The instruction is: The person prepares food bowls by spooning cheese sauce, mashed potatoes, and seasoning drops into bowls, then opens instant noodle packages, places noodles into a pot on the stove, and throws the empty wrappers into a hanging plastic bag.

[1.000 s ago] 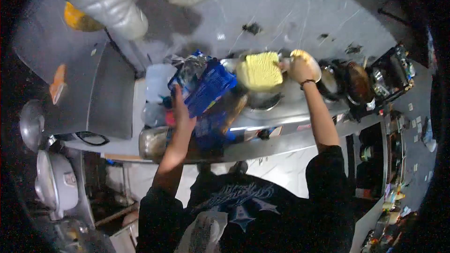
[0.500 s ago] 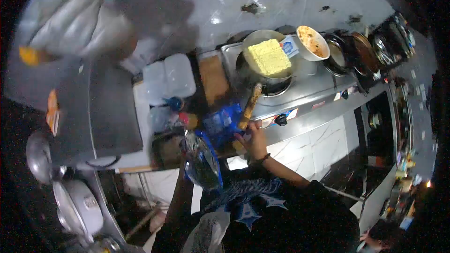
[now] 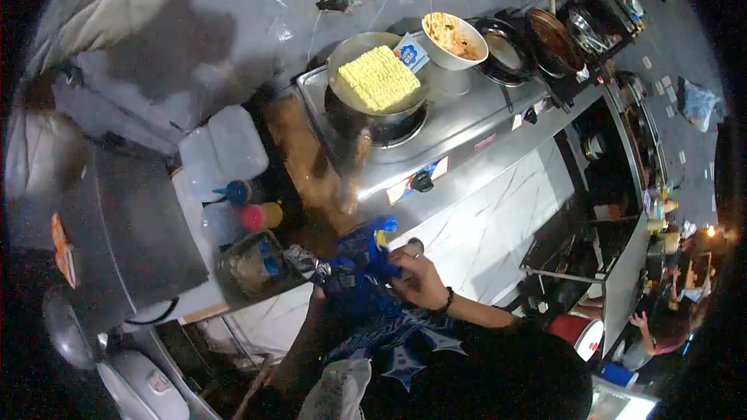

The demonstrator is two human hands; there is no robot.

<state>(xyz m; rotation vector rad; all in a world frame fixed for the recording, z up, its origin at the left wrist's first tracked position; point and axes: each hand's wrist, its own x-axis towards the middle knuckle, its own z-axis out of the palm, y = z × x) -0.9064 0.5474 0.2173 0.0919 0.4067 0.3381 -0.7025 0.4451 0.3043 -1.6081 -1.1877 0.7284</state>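
A crumpled blue wrapper [image 3: 359, 264] with silver foil showing at its left side is held up in front of my chest. My right hand [image 3: 420, 278], with a dark bracelet at the wrist, has its fingers closed on the wrapper's right side. Low at the wrapper's left is my left hand [image 3: 317, 302], dark and mostly hidden, gripping it. Beyond them, a pale yellow block of instant noodles [image 3: 379, 78] sits in a pan [image 3: 342, 54] on the stove burner. The pan's wooden handle [image 3: 356, 167] points toward me. A blue-and-white packet [image 3: 411, 53] lies by the pan's rim.
A white bowl [image 3: 476, 53] with reddish food stands right of the pan on the steel stove [image 3: 459, 120]. Dark pans [image 3: 554, 43] are farther right. Plastic containers [image 3: 226, 148] and a red-lidded jar [image 3: 261, 216] stand at left. Another person's hand [image 3: 640, 320] shows at far right.
My right hand has left the area by the pan handle and now grips the blue wrapper. The wrapper is bunched between both hands. The camera view has shifted.
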